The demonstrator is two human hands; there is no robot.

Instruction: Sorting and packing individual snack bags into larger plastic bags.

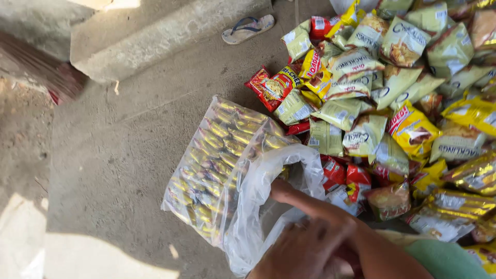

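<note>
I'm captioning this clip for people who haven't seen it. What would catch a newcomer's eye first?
First, the heap of snack packets, yellow, pale green and red, filling the right side of the concrete floor. Next, the clear plastic bag of gold-wrapped packets at centre, its mouth held by the person's hands: left hand reaching in, right hand at the bottom edge. A lone flip-flop lies at top.

My fingers (310,243) sit at a clear plastic bag (227,181) of gold-and-dark striped packets. Right of the bag, the snack heap (392,103) is pale green, yellow and red; beyond it lies a blue-strapped sandal (248,28) on grey floor (113,155).
</note>
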